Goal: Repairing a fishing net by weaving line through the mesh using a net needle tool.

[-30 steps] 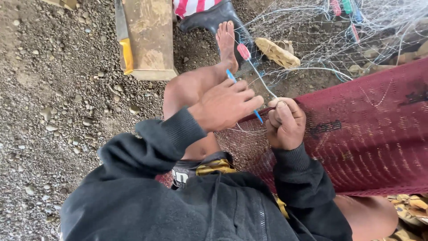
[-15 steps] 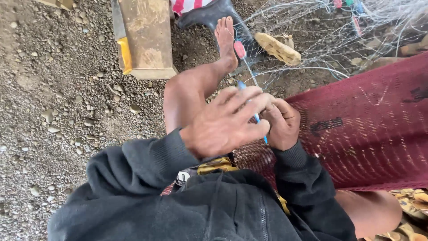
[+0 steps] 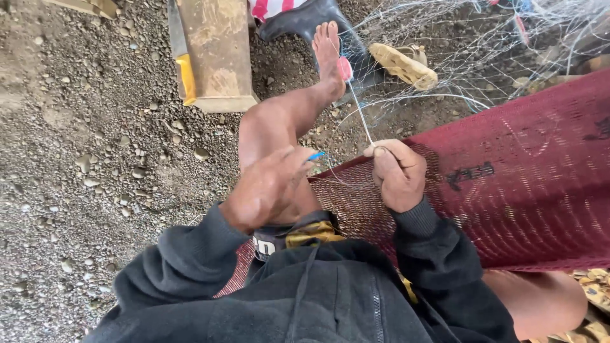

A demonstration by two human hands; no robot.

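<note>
The right hand [image 3: 398,174] pinches the white cord [image 3: 359,114] at the maroon net [image 3: 527,171] edge, the left hand [image 3: 270,187] grips a blue needle [image 3: 316,155] — best kept taut, stitches close.

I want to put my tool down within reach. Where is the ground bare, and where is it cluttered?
The gravel ground left of the left hand lies bare, bordered above by the wooden block. It is crowded to the right: the red mesh covers the lap beyond the right hand, and tangled fishing net, a sandal and a boot fill the top.
</note>
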